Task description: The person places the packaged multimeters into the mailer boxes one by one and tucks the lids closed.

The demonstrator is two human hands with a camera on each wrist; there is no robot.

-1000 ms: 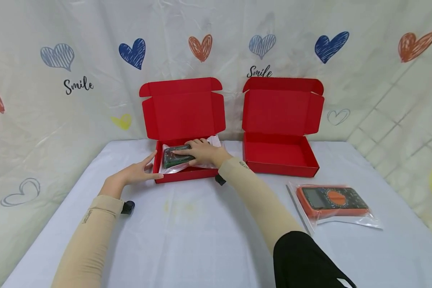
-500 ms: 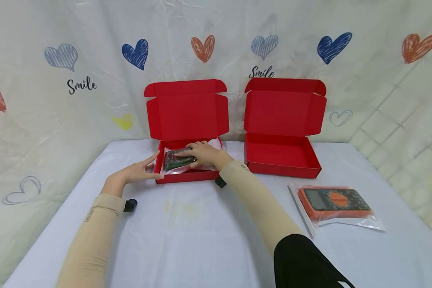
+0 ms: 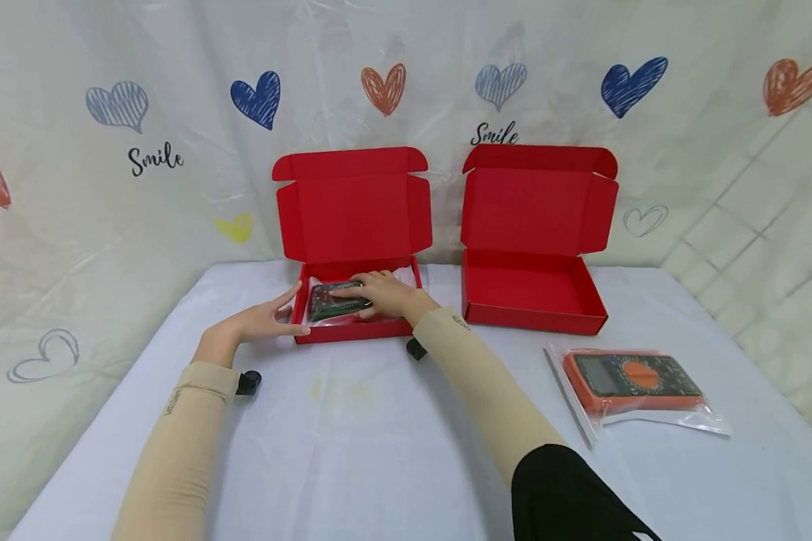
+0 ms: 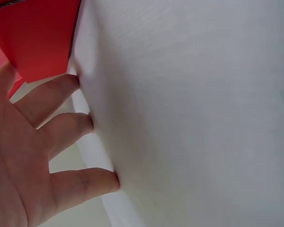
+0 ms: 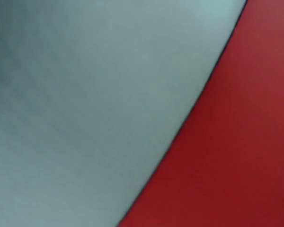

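Observation:
In the head view, a dark green multimeter (image 3: 331, 302) in a clear plastic bag lies inside the left red box (image 3: 352, 330), whose lid stands raised. My right hand (image 3: 382, 291) rests on top of the bagged multimeter with its fingers extended, hiding its right part. At the box's left front corner is my left hand (image 3: 260, 321), its thumb along the front wall and its index finger by the left side. The left wrist view shows this left hand (image 4: 23, 146) with fingers spread beside the red cardboard. No fingers appear in the right wrist view, only the red box wall (image 5: 227, 151) and white cloth.
A second red box (image 3: 528, 293) with a raised lid and nothing inside stands to the right. Nearer the front right, an orange multimeter (image 3: 632, 379) lies in a clear plastic bag on the white tablecloth (image 3: 352, 451). A heart-printed curtain (image 3: 189, 75) hangs behind.
My right hand has shifted slightly toward me and lower over the multimeter, which lies a little flatter in the box. My left hand stays at the box corner. The view has shifted slightly.

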